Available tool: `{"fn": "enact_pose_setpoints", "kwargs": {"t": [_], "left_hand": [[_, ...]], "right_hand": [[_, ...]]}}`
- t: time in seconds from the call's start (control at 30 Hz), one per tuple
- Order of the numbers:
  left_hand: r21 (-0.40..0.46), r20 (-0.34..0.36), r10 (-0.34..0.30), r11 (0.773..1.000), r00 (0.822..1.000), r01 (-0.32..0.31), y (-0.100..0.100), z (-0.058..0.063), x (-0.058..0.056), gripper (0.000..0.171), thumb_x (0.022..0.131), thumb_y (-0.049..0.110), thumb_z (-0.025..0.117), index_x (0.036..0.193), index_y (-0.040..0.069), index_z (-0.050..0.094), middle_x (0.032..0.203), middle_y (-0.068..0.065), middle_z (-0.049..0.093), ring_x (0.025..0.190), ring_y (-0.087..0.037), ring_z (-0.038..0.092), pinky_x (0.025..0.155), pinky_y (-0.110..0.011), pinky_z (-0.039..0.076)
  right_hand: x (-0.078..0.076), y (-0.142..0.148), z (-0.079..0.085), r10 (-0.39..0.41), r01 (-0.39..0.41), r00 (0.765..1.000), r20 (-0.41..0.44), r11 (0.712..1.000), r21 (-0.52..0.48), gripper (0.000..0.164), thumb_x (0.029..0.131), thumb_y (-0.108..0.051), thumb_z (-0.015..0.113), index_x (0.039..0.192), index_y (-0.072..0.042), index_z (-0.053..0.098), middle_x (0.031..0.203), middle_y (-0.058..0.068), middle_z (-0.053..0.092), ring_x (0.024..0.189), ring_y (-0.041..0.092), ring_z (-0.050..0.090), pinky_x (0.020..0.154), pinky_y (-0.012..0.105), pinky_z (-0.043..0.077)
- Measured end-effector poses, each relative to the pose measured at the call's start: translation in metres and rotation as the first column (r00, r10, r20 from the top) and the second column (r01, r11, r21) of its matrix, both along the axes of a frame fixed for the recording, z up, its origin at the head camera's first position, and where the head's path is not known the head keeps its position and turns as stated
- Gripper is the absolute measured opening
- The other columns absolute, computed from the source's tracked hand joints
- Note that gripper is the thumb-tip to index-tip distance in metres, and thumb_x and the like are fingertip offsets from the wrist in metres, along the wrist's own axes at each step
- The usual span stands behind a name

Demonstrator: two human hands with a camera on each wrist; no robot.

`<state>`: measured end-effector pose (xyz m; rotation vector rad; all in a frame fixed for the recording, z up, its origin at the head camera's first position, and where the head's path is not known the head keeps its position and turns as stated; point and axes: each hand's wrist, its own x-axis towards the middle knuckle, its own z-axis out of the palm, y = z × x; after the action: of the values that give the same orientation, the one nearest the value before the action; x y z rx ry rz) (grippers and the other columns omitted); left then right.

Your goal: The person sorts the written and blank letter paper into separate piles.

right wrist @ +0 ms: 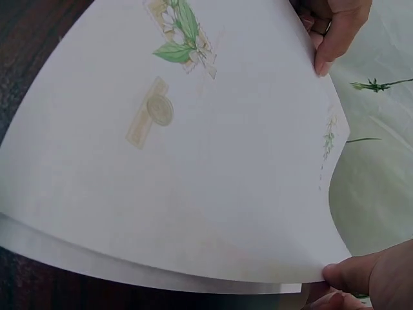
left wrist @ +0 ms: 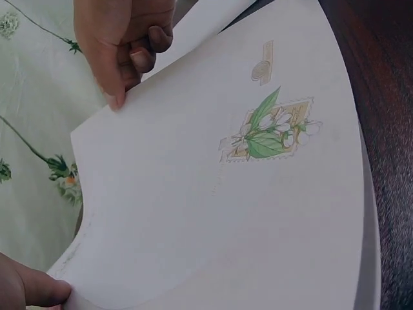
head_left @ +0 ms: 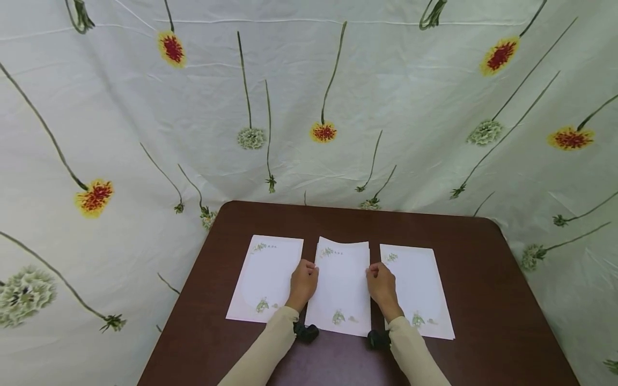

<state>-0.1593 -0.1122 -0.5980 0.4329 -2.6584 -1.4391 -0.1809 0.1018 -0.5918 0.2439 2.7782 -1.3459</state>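
Note:
A white sheet of letter paper (head_left: 340, 284) with printed green sprigs lies between two others in the head view. My left hand (head_left: 303, 281) pinches its left edge, and my right hand (head_left: 383, 284) pinches the right edge. The far part of the sheet bows between them in both wrist views. Below it, the edge of another sheet (right wrist: 129, 272) shows in the right wrist view. Thumbs press on top of the paper; the fingers below are partly hidden.
One sheet (head_left: 270, 276) lies at the left and another (head_left: 417, 289) at the right on the dark brown table (head_left: 487, 279). A flower-printed cloth (head_left: 289, 96) hangs behind. Dark bands (head_left: 306, 332) circle both wrists.

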Motion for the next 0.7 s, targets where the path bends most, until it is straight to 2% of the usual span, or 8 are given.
{"fn": "enact_pose_setpoints", "kwargs": {"t": [0.3, 0.47, 0.7], "left_hand": [[-0.044, 0.025, 0.008, 0.999, 1.000, -0.007, -0.030, 0.010, -0.005, 0.013, 0.103, 0.014, 0.063, 0.108, 0.002, 0.063, 0.094, -0.013, 0.071, 0.083, -0.030, 0.067, 0.073, -0.043, 0.053], [-0.066, 0.033, 0.022, 0.998, 0.999, -0.020, -0.052, 0.018, -0.006, 0.016, 0.103, 0.015, 0.061, 0.114, 0.003, 0.063, 0.092, -0.015, 0.070, 0.080, -0.029, 0.066, 0.070, -0.042, 0.053], [-0.118, 0.042, 0.062, 0.991, 0.997, -0.057, -0.086, 0.020, -0.009, 0.020, 0.104, 0.017, 0.060, 0.118, 0.003, 0.064, 0.098, -0.019, 0.071, 0.088, -0.035, 0.068, 0.076, -0.048, 0.054]], "right_hand": [[-0.005, -0.018, 0.015, 0.027, -0.025, 0.998, 0.050, 0.999, -0.048, 0.023, 0.104, -0.018, 0.060, 0.109, 0.003, 0.068, 0.104, 0.018, 0.071, 0.096, 0.032, 0.067, 0.082, 0.044, 0.056], [-0.010, -0.038, 0.017, 0.086, -0.083, 0.995, 0.040, 0.994, -0.078, 0.021, 0.104, -0.020, 0.061, 0.107, 0.000, 0.070, 0.102, 0.014, 0.072, 0.091, 0.026, 0.067, 0.077, 0.038, 0.054], [-0.019, -0.073, 0.020, 0.133, -0.129, 0.991, 0.022, 0.984, -0.125, 0.019, 0.103, -0.018, 0.064, 0.105, -0.001, 0.071, 0.096, 0.012, 0.073, 0.085, 0.022, 0.067, 0.074, 0.034, 0.053]]}}
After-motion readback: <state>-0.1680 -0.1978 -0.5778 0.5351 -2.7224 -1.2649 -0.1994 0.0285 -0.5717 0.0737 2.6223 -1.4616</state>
